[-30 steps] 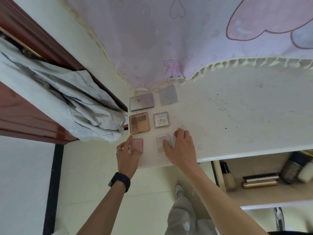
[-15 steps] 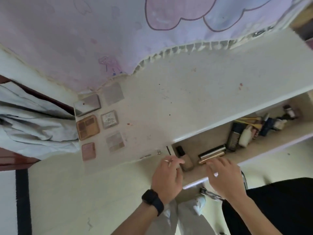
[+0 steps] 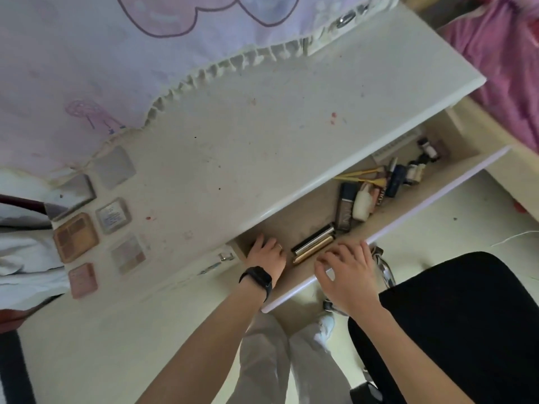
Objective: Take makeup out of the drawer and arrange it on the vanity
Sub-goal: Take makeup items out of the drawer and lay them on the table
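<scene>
Makeup lay in the open drawer [image 3: 423,204]: two slim cases [image 3: 313,247] side by side near its left end, bottles and tubes [image 3: 361,199] clustered further right. The left hand [image 3: 267,253] reached into the left corner, fingers curled down; whether they held anything could not be told. The right hand [image 3: 347,275] hovered over the drawer's front edge, fingers loosely bent, holding nothing. Six flat palettes [image 3: 75,237] sat in two rows at the left end of the vanity top [image 3: 262,141].

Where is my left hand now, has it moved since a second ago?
Yes: the left hand moved right, off the pink compact, into the drawer.
</scene>
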